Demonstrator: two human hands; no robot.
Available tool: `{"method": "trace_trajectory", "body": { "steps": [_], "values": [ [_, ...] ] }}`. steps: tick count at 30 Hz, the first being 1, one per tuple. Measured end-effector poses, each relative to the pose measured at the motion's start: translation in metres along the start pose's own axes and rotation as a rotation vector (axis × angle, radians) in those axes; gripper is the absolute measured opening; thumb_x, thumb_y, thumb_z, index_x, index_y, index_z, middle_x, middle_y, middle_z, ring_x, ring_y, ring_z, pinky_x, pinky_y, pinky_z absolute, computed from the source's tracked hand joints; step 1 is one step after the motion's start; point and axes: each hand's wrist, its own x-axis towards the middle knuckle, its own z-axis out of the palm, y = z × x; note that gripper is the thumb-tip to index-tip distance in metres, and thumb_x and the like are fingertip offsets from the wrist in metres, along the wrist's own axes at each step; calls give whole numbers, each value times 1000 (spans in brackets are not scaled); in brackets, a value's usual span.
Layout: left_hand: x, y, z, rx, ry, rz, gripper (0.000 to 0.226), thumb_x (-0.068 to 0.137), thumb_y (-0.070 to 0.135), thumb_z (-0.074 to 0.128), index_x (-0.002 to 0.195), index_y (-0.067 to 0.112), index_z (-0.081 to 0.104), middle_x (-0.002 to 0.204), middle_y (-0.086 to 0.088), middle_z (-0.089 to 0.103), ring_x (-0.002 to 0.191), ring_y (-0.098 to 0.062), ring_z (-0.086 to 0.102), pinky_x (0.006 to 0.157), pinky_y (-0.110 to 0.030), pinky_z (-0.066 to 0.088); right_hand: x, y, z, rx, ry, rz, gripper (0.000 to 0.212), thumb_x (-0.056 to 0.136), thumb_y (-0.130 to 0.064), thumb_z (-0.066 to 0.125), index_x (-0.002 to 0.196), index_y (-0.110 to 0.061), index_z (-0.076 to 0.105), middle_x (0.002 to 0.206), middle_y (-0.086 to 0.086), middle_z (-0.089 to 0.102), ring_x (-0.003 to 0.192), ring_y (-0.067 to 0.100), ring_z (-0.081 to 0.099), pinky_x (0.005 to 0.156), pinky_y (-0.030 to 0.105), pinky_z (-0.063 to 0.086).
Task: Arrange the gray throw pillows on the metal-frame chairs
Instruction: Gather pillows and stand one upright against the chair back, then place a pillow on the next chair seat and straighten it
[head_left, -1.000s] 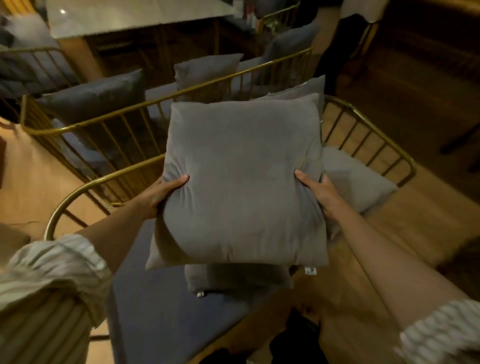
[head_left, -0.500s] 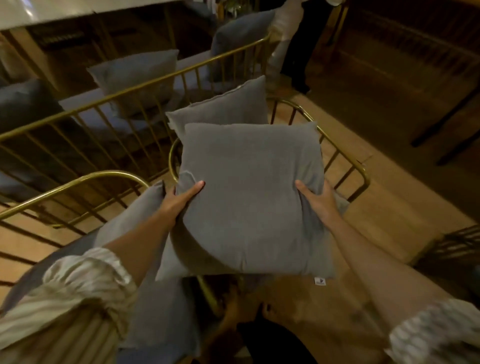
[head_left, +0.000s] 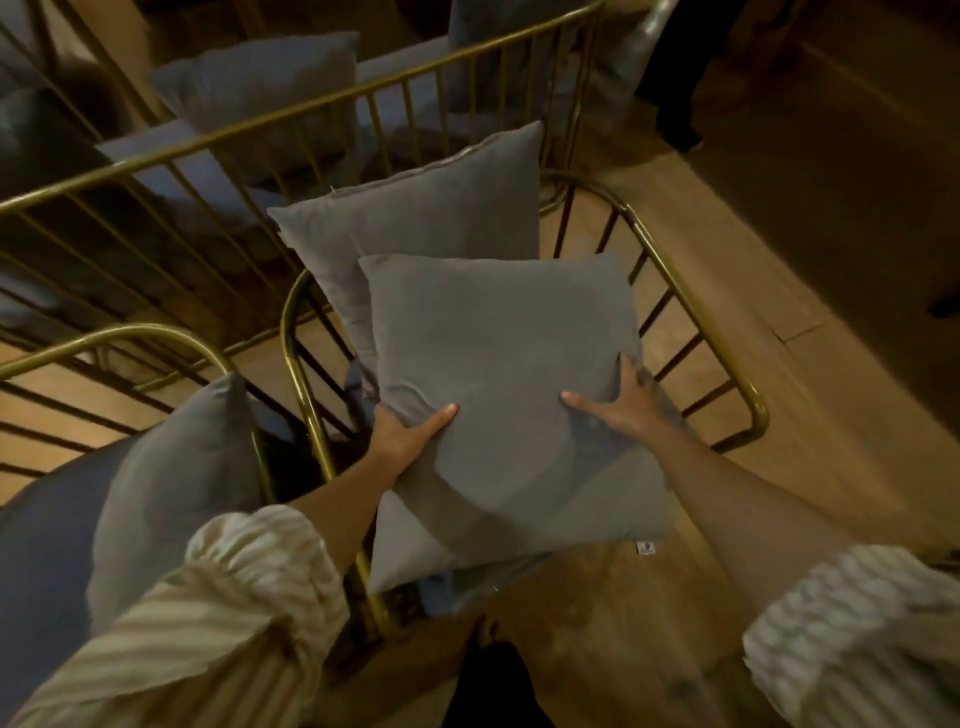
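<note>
I hold a gray throw pillow (head_left: 498, 364) by both sides, low over the seat of a gold metal-frame chair (head_left: 691, 312). My left hand (head_left: 402, 434) grips its left edge and my right hand (head_left: 621, 408) grips its right edge. Behind it a second gray pillow (head_left: 415, 218) leans upright against the chair's back. To the left, another gray pillow (head_left: 171, 483) leans on the neighbouring chair (head_left: 156, 335), which has a blue-gray seat cushion (head_left: 41, 525). The seat under the held pillow is mostly hidden.
A longer gold-railed bench (head_left: 311, 104) runs across the back with more gray pillows (head_left: 260, 88) on it. Wooden floor (head_left: 779, 364) lies to the right. A person's dark legs (head_left: 670, 78) stand at the top right. My own dark trouser leg (head_left: 488, 686) shows at the bottom.
The view has swung right, from the left chair onto the right one. I have carried the pillow across and lowered it toward that chair's seat, in front of the upright pillow.
</note>
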Motion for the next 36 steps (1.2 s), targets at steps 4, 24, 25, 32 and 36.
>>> {"method": "trace_trajectory", "body": {
  "steps": [4, 24, 25, 32, 36],
  "values": [
    [1, -8, 14, 63, 48, 33, 139, 48, 71, 83, 157, 21, 13, 160, -6, 32, 144, -34, 37, 117, -52, 34, 3, 24, 14, -41, -16, 104, 141, 45, -93, 59, 154, -34, -9, 166, 3, -4, 151, 35, 4, 120, 58, 15],
    [-103, -146, -221, 408, 526, 316, 63, 91, 29, 68, 146, 17, 41, 151, -10, 44, 141, -29, 40, 117, -51, 32, -148, -140, 220, -619, -166, -804, 84, 93, -53, 50, 156, -23, 4, 166, 13, -6, 151, 33, -12, 120, 55, -3],
    [-111, -166, -236, 387, 565, 253, 63, 91, 28, 69, 146, 14, 42, 151, -12, 45, 140, -31, 40, 116, -50, 32, -160, -148, 237, -605, -224, -813, 83, 94, -49, 52, 156, -23, 4, 166, 12, -6, 152, 32, -12, 121, 54, 0],
    [-127, -288, -311, 210, 513, -115, 74, 88, 36, 74, 148, 9, 40, 150, -17, 43, 136, -37, 44, 110, -54, 40, -218, -166, 357, -396, -477, -488, 96, 88, -44, 66, 157, -17, 4, 163, 13, 18, 148, 37, 18, 118, 47, 26],
    [-112, -315, -338, 144, 420, -131, 71, 90, 30, 73, 147, 6, 39, 150, -18, 44, 136, -37, 45, 109, -48, 40, -242, -161, 402, -271, -407, -287, 102, 87, -42, 68, 156, -20, -4, 163, 13, 18, 146, 37, 25, 111, 47, 35]
  ]
}}
